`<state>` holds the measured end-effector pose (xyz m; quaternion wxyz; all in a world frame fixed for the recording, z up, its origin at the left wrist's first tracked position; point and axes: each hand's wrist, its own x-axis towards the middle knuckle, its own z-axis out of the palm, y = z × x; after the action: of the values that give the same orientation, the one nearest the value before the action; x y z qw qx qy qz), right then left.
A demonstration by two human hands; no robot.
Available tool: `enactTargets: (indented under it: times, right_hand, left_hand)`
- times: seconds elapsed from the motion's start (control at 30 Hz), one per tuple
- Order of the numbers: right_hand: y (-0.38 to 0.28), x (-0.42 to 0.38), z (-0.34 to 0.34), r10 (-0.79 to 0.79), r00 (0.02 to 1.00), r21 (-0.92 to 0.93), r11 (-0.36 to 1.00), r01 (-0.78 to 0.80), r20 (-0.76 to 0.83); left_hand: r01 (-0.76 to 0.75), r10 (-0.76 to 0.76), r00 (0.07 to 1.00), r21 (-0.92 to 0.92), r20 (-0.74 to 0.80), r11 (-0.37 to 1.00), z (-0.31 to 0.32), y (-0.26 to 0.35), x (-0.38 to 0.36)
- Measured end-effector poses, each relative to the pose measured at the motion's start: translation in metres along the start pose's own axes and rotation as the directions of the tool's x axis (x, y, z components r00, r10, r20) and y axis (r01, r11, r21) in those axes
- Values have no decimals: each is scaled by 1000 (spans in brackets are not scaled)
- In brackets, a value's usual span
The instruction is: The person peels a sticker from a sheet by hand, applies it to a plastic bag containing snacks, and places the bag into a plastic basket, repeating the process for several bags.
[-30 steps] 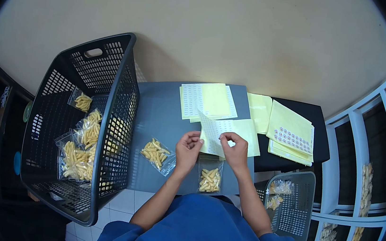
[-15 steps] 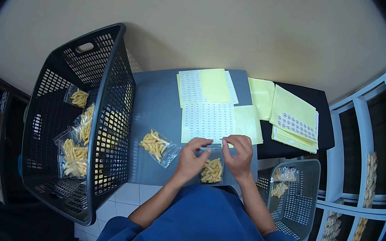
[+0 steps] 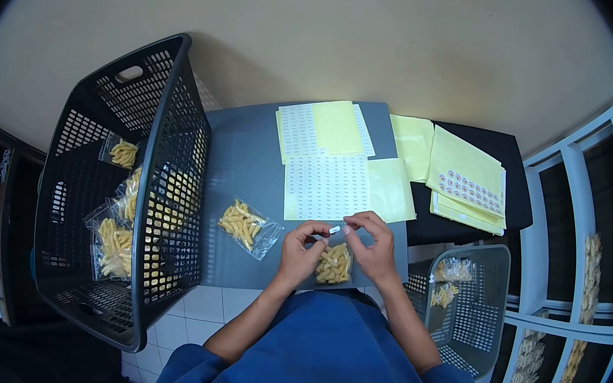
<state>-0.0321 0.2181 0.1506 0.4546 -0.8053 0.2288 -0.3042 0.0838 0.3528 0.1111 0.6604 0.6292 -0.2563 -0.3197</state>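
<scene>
A clear plastic bag of pale yellow stick-shaped snacks (image 3: 334,264) lies at the table's front edge, below both hands. My left hand (image 3: 301,253) is closed at the bag's upper left, its thumb and forefinger at the plastic. A small white label (image 3: 334,230) shows between the fingertips of the two hands. My right hand (image 3: 373,254) is closed, with thumb and forefinger beside that label. Just beyond the hands lies a sheet of small printed labels (image 3: 326,186). Left of my left hand rests a second snack bag (image 3: 242,223).
A big dark crate (image 3: 161,175) holding several snack bags stands at the left. More label sheets (image 3: 299,126) and yellow backing papers (image 3: 469,168) lie at the back and right. A grey basket (image 3: 488,288) with bags sits low at the right, near a metal rack (image 3: 576,215).
My hands have come closer together over the bag, and the white label now shows plainly between the fingertips. The whole view has shifted slightly.
</scene>
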Motion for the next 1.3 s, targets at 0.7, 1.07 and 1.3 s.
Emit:
enactTargets:
  times: [0.7, 1.07, 1.3]
  right_hand:
    - [49, -64, 5, 290, 951, -140, 952, -274, 110]
    - [8, -37, -6, 186, 978, 32, 982, -184, -91]
    - [5, -16, 23, 216, 976, 40, 976, -215, -32]
  left_hand:
    - [159, -129, 986, 362, -106, 918, 2, -36, -8]
    - [316, -387, 922, -521, -31, 793, 4, -24, -13]
    - [229, -289, 954, -437, -76, 870, 13, -18, -15]
